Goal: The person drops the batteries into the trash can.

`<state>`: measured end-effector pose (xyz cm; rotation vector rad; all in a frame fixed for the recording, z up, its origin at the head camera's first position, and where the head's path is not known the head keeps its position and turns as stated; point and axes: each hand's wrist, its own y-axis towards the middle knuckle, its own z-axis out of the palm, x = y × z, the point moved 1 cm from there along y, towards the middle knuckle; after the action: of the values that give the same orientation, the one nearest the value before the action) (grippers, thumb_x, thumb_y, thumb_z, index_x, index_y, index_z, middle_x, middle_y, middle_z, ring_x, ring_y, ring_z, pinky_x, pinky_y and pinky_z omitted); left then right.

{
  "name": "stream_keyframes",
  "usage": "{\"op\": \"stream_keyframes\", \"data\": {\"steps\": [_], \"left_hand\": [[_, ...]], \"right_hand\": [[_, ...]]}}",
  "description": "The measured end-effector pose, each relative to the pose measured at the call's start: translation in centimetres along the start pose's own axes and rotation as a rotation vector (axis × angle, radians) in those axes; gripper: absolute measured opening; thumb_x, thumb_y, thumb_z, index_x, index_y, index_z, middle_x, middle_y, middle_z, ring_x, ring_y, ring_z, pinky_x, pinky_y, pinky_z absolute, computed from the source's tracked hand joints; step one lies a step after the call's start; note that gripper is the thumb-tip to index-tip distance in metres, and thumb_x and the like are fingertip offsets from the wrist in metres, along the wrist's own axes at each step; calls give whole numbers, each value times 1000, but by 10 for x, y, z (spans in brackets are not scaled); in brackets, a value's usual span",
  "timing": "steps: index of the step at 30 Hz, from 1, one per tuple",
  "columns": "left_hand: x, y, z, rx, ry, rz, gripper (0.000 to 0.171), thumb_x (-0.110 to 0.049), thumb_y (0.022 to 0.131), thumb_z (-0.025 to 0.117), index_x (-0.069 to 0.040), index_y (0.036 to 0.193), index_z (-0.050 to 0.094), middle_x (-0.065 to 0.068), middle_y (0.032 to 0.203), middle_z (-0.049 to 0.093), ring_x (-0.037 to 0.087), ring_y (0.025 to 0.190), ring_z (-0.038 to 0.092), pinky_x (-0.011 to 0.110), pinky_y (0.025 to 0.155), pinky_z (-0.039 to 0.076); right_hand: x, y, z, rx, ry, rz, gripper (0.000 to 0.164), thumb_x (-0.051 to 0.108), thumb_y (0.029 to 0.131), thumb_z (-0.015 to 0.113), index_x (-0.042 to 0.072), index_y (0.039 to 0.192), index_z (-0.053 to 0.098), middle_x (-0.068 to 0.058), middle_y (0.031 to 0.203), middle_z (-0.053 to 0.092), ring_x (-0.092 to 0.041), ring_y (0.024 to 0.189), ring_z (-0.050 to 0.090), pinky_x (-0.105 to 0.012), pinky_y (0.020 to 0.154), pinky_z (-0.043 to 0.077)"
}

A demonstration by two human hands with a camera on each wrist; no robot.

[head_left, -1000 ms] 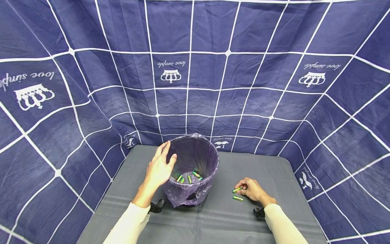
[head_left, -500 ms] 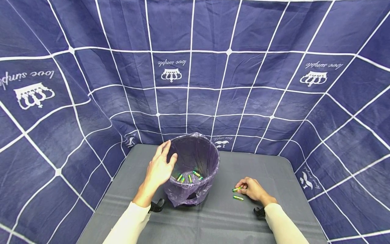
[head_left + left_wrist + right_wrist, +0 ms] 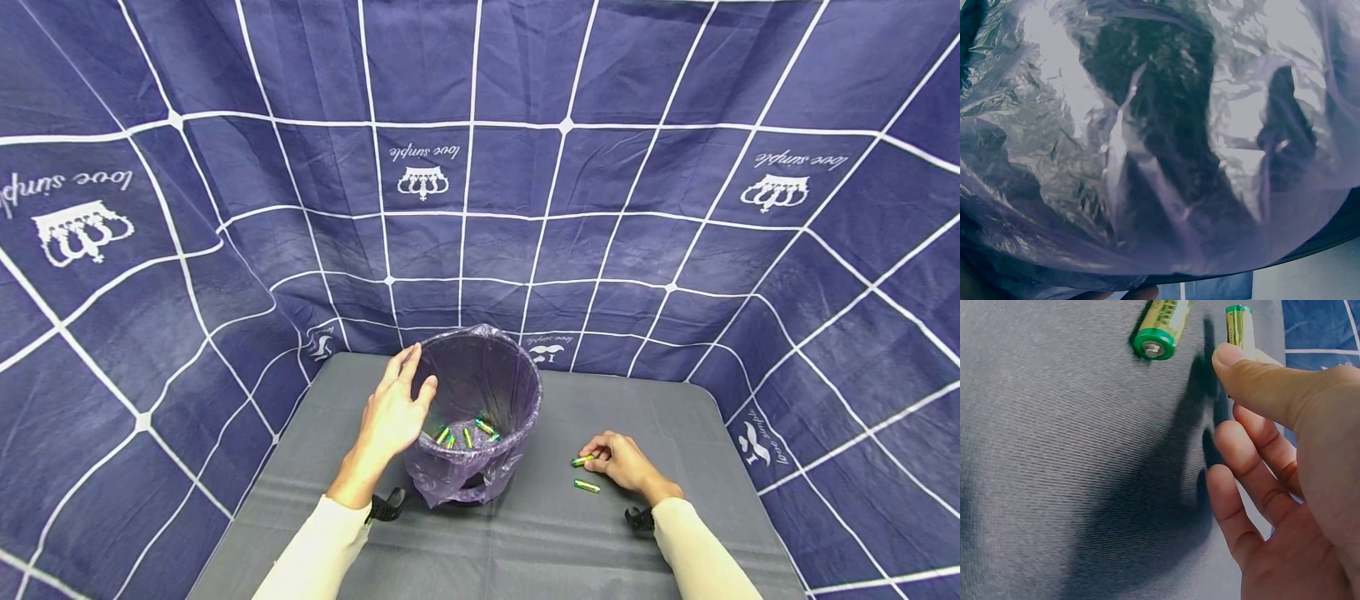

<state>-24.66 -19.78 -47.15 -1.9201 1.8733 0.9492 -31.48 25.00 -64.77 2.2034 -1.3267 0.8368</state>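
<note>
My right hand (image 3: 621, 462) pinches a green-and-yellow AA-type battery (image 3: 579, 461) between thumb and fingers; in the right wrist view this battery (image 3: 1241, 328) is lifted off the cloth. A second such battery (image 3: 587, 486) lies on the grey surface just in front of that hand. My left hand (image 3: 392, 417) is at the left rim of a bin lined with a purple bag (image 3: 450, 479), its fingers mostly straight along the edge and the thumb towards the opening. Several batteries (image 3: 468, 438) lie at the bottom of the bin. The bag liner (image 3: 1160, 206) fills most of the left wrist view.
A grey cloth-covered table (image 3: 555, 550) carries everything. Dark blue curtains (image 3: 495, 250) with white lines enclose it at the back and both sides; the bin stands close to the back curtain.
My right hand has raised its battery slightly away from the one lying on the table. The left hand and the bin have stayed put.
</note>
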Motion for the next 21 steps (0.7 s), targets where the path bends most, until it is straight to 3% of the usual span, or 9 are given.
{"op": "stream_keyframes", "data": {"steps": [12, 21], "left_hand": [[-1, 0, -1, 0, -5, -3, 70, -42, 119, 58, -20, 183, 42, 2, 190, 39, 52, 159, 61, 77, 119, 54], [-1, 0, -1, 2, -4, -5, 70, -42, 119, 58, -20, 183, 42, 1, 190, 39, 54, 157, 62, 76, 119, 54]], "right_hand": [[17, 5, -19, -72, -9, 11, 11, 6, 96, 94, 14, 101, 88, -1, 98, 74, 0, 85, 67, -19, 77, 57], [38, 9, -40, -144, -57, -26, 14, 6, 95, 95, 17, 101, 88, 2, 93, 71, 1, 81, 62, -21, 73, 54]]}}
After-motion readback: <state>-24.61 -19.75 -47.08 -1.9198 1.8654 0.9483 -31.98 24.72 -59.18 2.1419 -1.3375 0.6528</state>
